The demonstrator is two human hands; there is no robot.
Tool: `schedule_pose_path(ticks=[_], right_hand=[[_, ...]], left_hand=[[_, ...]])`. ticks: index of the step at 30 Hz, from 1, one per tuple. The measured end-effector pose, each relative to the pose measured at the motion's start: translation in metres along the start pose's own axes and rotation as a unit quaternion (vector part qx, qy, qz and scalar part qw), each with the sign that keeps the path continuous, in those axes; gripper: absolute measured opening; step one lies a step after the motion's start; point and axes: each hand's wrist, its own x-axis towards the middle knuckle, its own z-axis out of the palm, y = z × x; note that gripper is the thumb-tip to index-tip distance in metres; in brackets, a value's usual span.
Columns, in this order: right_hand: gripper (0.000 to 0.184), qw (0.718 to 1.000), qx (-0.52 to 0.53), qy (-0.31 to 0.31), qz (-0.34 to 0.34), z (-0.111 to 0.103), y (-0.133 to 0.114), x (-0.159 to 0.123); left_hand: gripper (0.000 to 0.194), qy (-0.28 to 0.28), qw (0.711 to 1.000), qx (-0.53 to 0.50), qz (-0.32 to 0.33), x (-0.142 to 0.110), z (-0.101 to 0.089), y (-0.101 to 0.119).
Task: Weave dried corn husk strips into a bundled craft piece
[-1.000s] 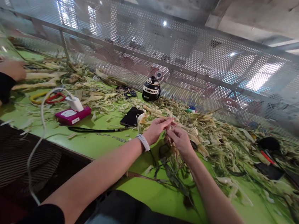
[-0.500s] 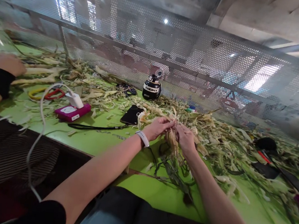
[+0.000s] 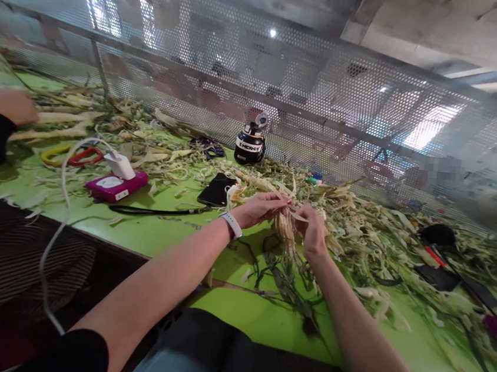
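My left hand (image 3: 260,208), with a pale band on its wrist, is closed in a pinch on the top of a bundle of dried leaf strips (image 3: 286,237). The straw-coloured ends of the bundle hang down toward the green table. Just to the right, my right hand (image 3: 313,231) has its thumb and fingers pinched on a thin pale strip that runs across to the left fingers. Dark, wilted green leaves (image 3: 283,281) lie on the table below both hands. The fingertips partly hide where the strip meets the bundle.
A black phone (image 3: 218,189) with a wrist strap lies left of my hands. Behind it stands a black bottle (image 3: 250,145). A purple power strip (image 3: 117,186) with a white charger and cable is farther left. Leaf scraps (image 3: 370,246) cover the right side. Another person's hand (image 3: 10,106) is at far left.
My right hand has moved slightly away from my left, opening a small gap with the strip stretched between them. My left hand keeps its pinch on the bundle. The view has shifted a little.
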Motion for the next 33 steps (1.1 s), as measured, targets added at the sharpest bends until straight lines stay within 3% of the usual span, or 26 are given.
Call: schedule_pose_path(ticks=[5,9,13,19,27,33], right_hand=[[0.063,0.998,0.036,0.022,0.038,-0.007,0.0,0.006],[0.054,0.999,0.009,0.004,0.048,0.0,0.003,0.004],[0.041,0.998,0.017,0.025,0.058,0.003,0.004,0.004],[0.034,0.998,-0.004,0.059,0.009,-0.001,0.003,0.007],[0.035,0.998,-0.012,0.059,0.018,0.001,0.004,0.005],[0.034,0.998,-0.03,0.052,-0.001,-0.004,0.003,0.007]], left_hand=[[0.033,-0.032,0.998,0.055,-0.007,0.0,-0.001,-0.004],[0.036,-0.057,0.995,0.084,-0.003,0.0,-0.001,-0.008],[0.037,-0.095,0.99,0.104,-0.018,-0.001,-0.001,-0.008],[0.036,-0.095,0.987,0.126,0.01,0.0,-0.002,-0.008],[0.038,-0.075,0.987,0.133,0.049,0.002,-0.003,-0.008],[0.035,-0.111,0.983,0.149,0.007,0.001,-0.003,-0.01]])
